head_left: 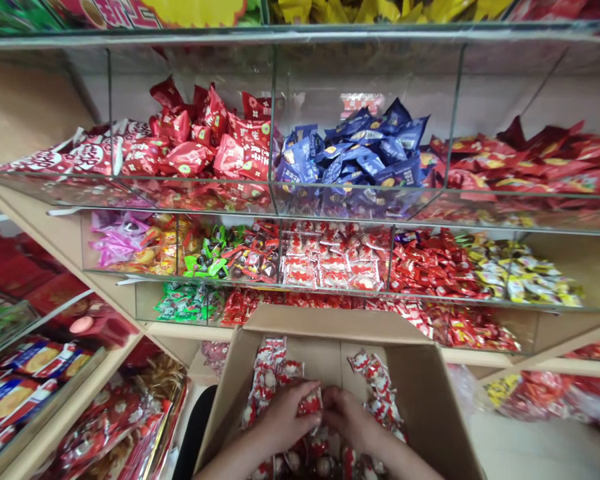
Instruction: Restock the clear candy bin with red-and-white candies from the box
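Tiered candy shelves (pixel 300 33) with clear dividers span the room ahead of and above both hands, with blue packets (pixel 365 157) heaped straight beyond them and red packets (pixel 243 157) to either side of that heap. A pale floor (pixel 535 450) shows off to their right. Around the hands stands an open cardboard box (pixel 423 377). The left hand (pixel 287 413) is partly closed, thumb and fingers pinching a red-and-white wrapped candy (pixel 311 402). Close beside it, the right hand (pixel 353 420) is curled; whether it grips anything cannot be told. More wrapped candies (pixel 380 387) lie beneath and on both sides of the hands.
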The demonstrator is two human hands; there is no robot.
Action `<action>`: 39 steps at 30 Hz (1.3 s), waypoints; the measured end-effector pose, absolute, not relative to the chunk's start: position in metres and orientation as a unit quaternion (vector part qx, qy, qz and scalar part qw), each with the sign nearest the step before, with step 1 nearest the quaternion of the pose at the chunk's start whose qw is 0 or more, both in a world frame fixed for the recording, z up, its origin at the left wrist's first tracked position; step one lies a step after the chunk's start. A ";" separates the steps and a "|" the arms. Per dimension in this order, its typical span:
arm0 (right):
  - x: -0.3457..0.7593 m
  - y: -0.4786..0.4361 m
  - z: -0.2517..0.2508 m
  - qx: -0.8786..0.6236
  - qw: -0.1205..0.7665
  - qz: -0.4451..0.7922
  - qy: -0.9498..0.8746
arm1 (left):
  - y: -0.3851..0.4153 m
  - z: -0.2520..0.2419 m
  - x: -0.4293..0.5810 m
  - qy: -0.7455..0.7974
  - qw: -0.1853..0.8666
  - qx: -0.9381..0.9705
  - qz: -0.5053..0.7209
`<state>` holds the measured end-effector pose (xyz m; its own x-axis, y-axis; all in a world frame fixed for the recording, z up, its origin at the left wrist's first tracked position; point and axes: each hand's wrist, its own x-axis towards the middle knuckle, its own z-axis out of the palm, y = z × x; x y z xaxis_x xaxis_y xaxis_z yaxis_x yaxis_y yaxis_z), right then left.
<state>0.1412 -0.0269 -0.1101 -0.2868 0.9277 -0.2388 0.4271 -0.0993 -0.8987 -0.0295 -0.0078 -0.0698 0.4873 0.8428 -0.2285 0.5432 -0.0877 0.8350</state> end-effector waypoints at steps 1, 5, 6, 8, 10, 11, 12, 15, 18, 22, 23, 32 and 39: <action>0.143 -0.026 -0.109 -0.539 0.275 0.538 -0.587 | -0.006 -0.070 -0.026 0.484 0.492 0.703 0.170; 0.155 -0.026 -0.087 -0.521 0.375 0.596 -0.483 | 0.003 -0.070 -0.021 0.495 0.576 0.596 0.260; 0.160 -0.027 -0.076 -0.520 0.400 0.590 -0.471 | 0.005 -0.070 -0.022 0.503 0.578 0.578 0.280; 0.170 -0.031 -0.052 -0.516 0.449 0.576 -0.448 | 0.007 -0.073 -0.026 0.528 0.552 0.568 0.306; 0.178 -0.035 -0.028 -0.506 0.492 0.570 -0.420 | 0.007 -0.073 -0.029 0.540 0.523 0.584 0.306; 0.181 -0.037 -0.019 -0.499 0.510 0.568 -0.410 | 0.006 -0.071 -0.030 0.541 0.513 0.592 0.306; 0.182 -0.039 -0.010 -0.489 0.524 0.567 -0.406 | 0.004 -0.066 -0.029 0.538 0.506 0.600 0.308; 0.181 -0.045 0.005 -0.463 0.542 0.548 -0.437 | 0.000 -0.034 -0.020 0.488 0.519 0.625 0.319; 0.173 -0.050 0.011 -0.467 0.518 0.494 -0.519 | 0.000 0.010 -0.007 0.395 0.594 0.624 0.319; 0.160 -0.052 0.018 -0.468 0.553 0.454 -0.519 | 0.001 0.043 0.004 0.380 0.585 0.638 0.326; 0.158 -0.052 0.020 -0.467 0.577 0.454 -0.494 | 0.001 0.045 0.006 0.385 0.587 0.625 0.340; 0.160 -0.048 0.031 -0.498 0.625 0.423 -0.428 | -0.009 0.045 0.015 0.352 0.681 0.456 0.452; 0.149 -0.053 0.037 -0.488 0.670 0.179 -0.531 | -0.018 0.050 0.027 0.287 0.792 0.237 0.484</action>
<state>0.1492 -0.0528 0.0374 0.3726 0.7573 0.5364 0.2784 0.4601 -0.8431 0.0274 -0.0178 0.0500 0.3661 0.9031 -0.2244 -0.6311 0.4181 0.6533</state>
